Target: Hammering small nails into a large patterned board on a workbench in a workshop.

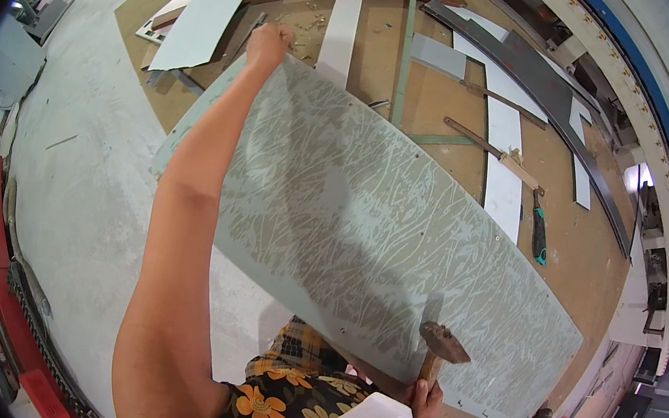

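One broad brown board tabletop (pixel 588 230) lay beneath a long grey-green panel (pixel 397 241) with a scratchy leaf-like pattern, which stretched from beside the left forearm to the table's near right end, its near edge by the wearer's waist. As a judgement, good work here called for that panel to be borne flat and kept from sliding, with blows square and light, well clear of the fingers, so that the patterned face stayed unmarked.

Beyond the panel's far left corner lay a pale white sheet (pixel 212 13); beyond its far edge, a long dark grey bar (pixel 538 121) slanted across white strips (pixel 505 162). A wooden-handled hammer with a rusty head (pixel 434 359) stood upright over the panel's near edge; whether the head touched it could not be told. Just past the far edge lay a slim tool with a black-and-teal handle (pixel 540 228).

The right hand (pixel 425 403) was wrapped around the hammer's handle beside the panel's near edge. The left hand (pixel 267 46) was closed at the panel's far left corner, fingers bunched; whether they pinched anything could not be told.
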Tool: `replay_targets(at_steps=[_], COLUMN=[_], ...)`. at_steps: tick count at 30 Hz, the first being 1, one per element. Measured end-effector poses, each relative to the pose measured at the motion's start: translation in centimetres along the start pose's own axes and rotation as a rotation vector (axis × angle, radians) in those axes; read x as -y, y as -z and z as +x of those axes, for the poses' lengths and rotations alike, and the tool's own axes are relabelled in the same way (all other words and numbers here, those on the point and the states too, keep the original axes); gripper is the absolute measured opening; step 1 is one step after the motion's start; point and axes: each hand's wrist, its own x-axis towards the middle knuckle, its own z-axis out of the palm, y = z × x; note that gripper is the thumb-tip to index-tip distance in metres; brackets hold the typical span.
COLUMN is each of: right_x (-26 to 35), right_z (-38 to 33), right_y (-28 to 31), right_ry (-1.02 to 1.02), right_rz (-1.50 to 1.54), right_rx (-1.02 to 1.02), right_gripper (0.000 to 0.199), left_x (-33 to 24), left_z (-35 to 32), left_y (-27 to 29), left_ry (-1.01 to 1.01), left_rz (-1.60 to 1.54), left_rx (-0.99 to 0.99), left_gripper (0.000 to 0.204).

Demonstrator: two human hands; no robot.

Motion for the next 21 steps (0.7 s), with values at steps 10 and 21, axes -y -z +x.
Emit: replay_targets(at_steps=[10,21], right_x=[0.0,-0.3], right_z=[0.5,0.9], right_y=[0.4,0.8], right_ry=[-0.079,-0.133], right_rz=[0.222,0.205], right_rx=[-0.003,-0.013], right_gripper=[0.056,0.061], left_x=[2.0,1.3], left_z=[5.9,6.0], left_y=[-7.4,-8.8], left_ry=[0.204,0.233], left_rz=[0.365,0.532], left_rx=[0.283,0.279], left_gripper=[0.020,0.031])
